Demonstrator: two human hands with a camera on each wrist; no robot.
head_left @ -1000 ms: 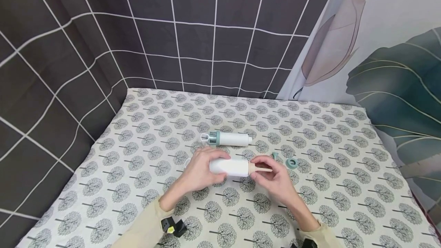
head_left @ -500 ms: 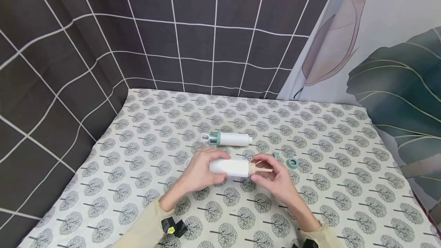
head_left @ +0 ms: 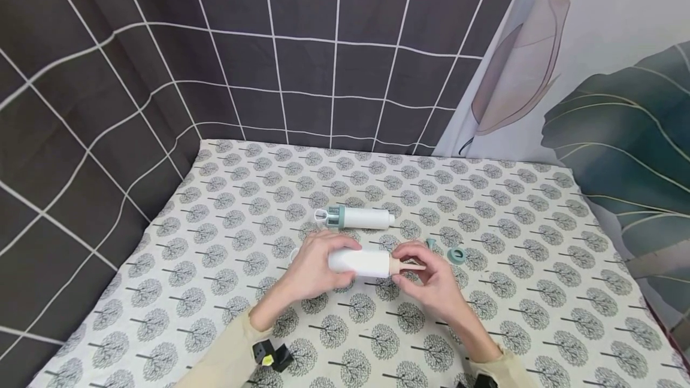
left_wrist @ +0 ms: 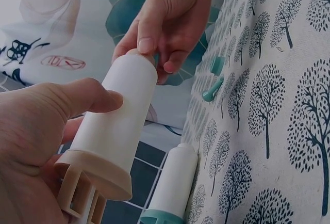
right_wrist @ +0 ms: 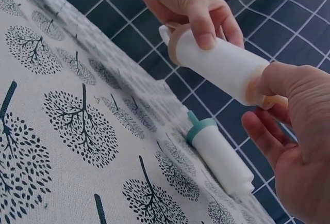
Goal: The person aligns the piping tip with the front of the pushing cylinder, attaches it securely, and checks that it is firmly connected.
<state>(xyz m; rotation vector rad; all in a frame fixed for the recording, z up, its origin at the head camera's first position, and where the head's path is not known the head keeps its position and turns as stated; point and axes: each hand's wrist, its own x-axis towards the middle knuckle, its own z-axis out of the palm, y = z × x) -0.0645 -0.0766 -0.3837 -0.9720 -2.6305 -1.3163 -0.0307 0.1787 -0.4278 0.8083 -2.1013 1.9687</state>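
My left hand point(head_left: 312, 263) grips a white syringe-like tube point(head_left: 358, 262), thumb along its near side and fingers behind. At the tube's right end is a beige cap point(head_left: 395, 264) with a thin beige spout. My right hand point(head_left: 435, 280) pinches this cap between thumb and fingers, and the spout points toward its palm. A wider beige collar point(left_wrist: 100, 171) with open struts shows at the other end in the left wrist view. Seen from the right wrist, the tube point(right_wrist: 221, 68) is tilted, and a pale ring handle point(right_wrist: 164, 34) sticks out past the collar.
Behind the hands lies a similar white tube point(head_left: 366, 218) with a green slotted collar point(head_left: 335, 216) and a clear loop handle. To the right are a green ring point(head_left: 451, 257) and a small green cone-shaped piece point(head_left: 430, 243). A tree-print cloth point(head_left: 512, 316) covers the table; dark checked curtains point(head_left: 302, 64) hang behind.
Half a second ago my right fingers were spread a little wider around the beige cap; now they are closer on it. My left hand and the tube stay almost in place.
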